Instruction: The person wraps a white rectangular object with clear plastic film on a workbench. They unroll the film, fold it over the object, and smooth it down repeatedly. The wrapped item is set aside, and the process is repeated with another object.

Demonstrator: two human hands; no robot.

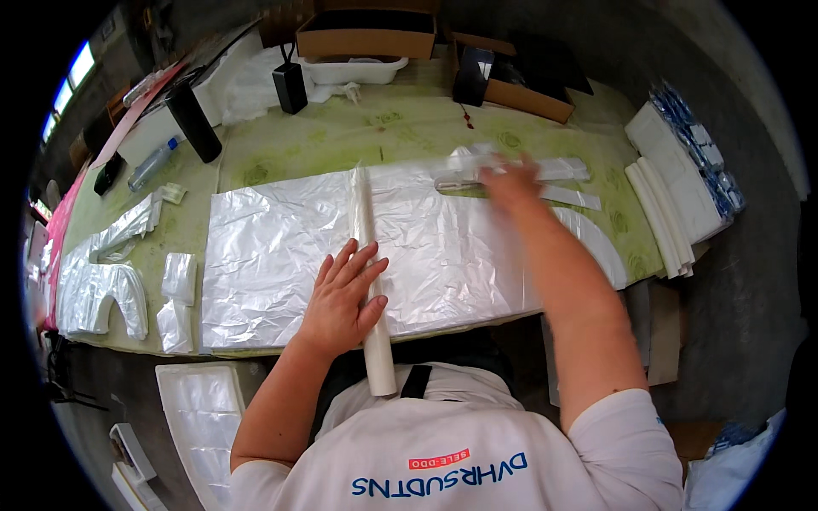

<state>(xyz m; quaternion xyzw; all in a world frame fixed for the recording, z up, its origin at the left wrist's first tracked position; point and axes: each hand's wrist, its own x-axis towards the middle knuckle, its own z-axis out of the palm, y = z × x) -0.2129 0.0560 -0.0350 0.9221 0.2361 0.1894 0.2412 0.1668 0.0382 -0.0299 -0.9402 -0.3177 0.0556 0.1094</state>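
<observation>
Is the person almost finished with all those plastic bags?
Probably not. Some looks done: finished-looking bag pieces lie at the table's left end. In hand: the left hand presses a white rod onto the big clear plastic sheet, while the blurred right hand touches a plastic piece at its far edge. Left: white stacks wait at the right.

A small packing workshop, by the look of it: a long worktop (409,128) under a green patterned cloth, spread with clear plastic sheeting (281,247), stacks of cut plastic bags (98,285), open cardboard boxes (366,34), and white foam trays (673,183) piled at its edge.
</observation>
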